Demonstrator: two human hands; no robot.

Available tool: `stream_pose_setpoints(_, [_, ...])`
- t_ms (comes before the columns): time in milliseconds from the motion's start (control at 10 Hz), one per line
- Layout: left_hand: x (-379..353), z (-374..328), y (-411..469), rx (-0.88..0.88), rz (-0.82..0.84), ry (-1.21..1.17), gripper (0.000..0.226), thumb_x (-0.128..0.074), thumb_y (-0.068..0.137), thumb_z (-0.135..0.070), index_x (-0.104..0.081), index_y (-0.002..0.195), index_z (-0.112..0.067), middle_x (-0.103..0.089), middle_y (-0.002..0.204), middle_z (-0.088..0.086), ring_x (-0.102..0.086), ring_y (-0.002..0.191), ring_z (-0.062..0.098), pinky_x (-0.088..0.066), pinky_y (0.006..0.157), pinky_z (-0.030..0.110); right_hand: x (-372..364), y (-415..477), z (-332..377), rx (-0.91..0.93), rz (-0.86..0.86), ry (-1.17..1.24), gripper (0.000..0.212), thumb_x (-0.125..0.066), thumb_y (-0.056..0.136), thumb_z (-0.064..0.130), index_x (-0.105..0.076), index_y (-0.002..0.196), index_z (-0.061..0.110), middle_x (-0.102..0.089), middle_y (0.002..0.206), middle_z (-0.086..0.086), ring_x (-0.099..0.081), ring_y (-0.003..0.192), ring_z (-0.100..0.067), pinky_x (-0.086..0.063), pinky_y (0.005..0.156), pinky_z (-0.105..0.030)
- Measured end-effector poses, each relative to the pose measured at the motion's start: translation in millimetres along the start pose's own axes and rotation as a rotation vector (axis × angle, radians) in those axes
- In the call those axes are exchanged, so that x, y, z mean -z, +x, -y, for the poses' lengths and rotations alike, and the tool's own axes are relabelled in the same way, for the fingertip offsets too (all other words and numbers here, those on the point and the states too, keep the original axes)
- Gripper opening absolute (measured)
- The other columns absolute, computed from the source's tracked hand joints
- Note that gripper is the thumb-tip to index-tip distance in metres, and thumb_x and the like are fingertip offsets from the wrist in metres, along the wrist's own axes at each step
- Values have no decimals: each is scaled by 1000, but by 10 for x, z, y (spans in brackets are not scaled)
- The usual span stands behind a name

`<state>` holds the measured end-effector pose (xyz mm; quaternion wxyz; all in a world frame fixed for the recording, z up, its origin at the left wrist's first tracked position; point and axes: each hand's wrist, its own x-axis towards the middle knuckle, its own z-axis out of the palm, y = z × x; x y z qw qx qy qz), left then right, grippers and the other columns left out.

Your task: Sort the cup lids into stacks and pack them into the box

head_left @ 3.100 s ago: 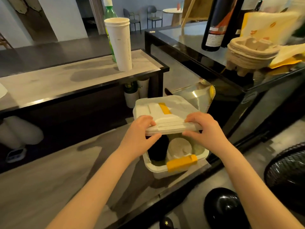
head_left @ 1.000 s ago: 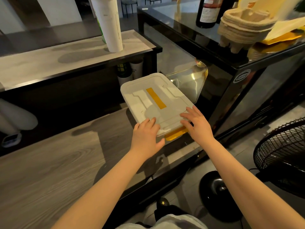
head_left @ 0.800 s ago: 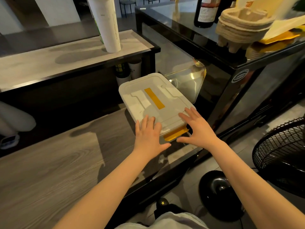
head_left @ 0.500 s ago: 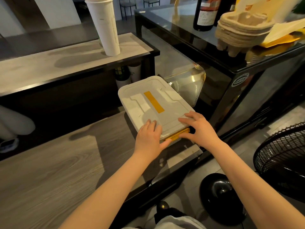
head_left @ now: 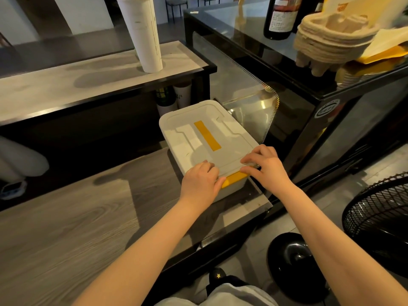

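The white plastic box (head_left: 231,191) stands at the right end of the grey wooden counter (head_left: 66,228), closed by its white lid (head_left: 194,138) with a yellow strip. No cup lids show; the box's inside is hidden. My left hand (head_left: 199,184) is at the near left corner, fingers curled on the lid's edge and thumb against the yellow latch (head_left: 234,179). My right hand (head_left: 269,168) is at the near right corner, fingers bent on the lid and thumb at the latch's other end.
A tall stack of white cups (head_left: 143,34) stands on the raised shelf behind. A black glass display case (head_left: 309,120) stands right of the box, with pulp cup carriers (head_left: 331,38) and a dark bottle (head_left: 280,16) on top. A black fan (head_left: 379,217) stands on the floor.
The lid, held above the open box three seconds ago, now lies shut on it. Both hands went from flat on the lid to curled at its near edge, thumbs on the yellow latch.
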<state>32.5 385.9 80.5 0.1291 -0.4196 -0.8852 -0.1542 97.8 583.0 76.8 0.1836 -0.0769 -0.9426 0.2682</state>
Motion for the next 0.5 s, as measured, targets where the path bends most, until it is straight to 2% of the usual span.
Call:
stream_pose_setpoints(100, [-14,6,54,22,-59,-27,21,-56,80,-24,-67,66,-11,-66,70,3,-62,58,21,-46,47,23,-12,67,31,-18,-9,-38,10,-69,82,22,-72,87,14,-53,91,-3,-45,99,-25,-39,79,-39])
stream_pose_setpoints(200, [-20,22,116,10,-55,-39,8,-74,69,-11,-67,65,-10,-63,66,3,-59,54,22,-43,45,22,9,168,88,-124,82,-28,12,-62,88,25,-68,88,15,-49,94,0,-40,106,-20,-28,83,-30])
stream_pose_setpoints(300, [-23,61,162,-5,-37,-6,23,-53,80,-22,-66,65,-10,-62,66,2,-59,56,20,-44,43,23,8,178,90,-123,74,-59,16,-61,89,28,-67,90,12,-50,94,-1,-41,105,-21,-27,83,-28])
stream_pose_setpoints(400, [31,62,159,13,36,-52,24,-50,88,-22,-64,75,-7,-62,77,7,-58,72,23,-46,56,31,-26,148,130,-95,11,-122,20,-61,89,31,-68,94,13,-55,97,-4,-44,104,-22,-28,86,-30])
stream_pose_setpoints(500, [127,183,209,112,58,-71,22,-49,92,-24,-61,89,-6,-62,93,7,-54,91,23,-42,73,32,-72,212,211,-64,-23,-156,22,-60,89,30,-67,101,12,-59,102,-5,-46,107,-24,-31,89,-33])
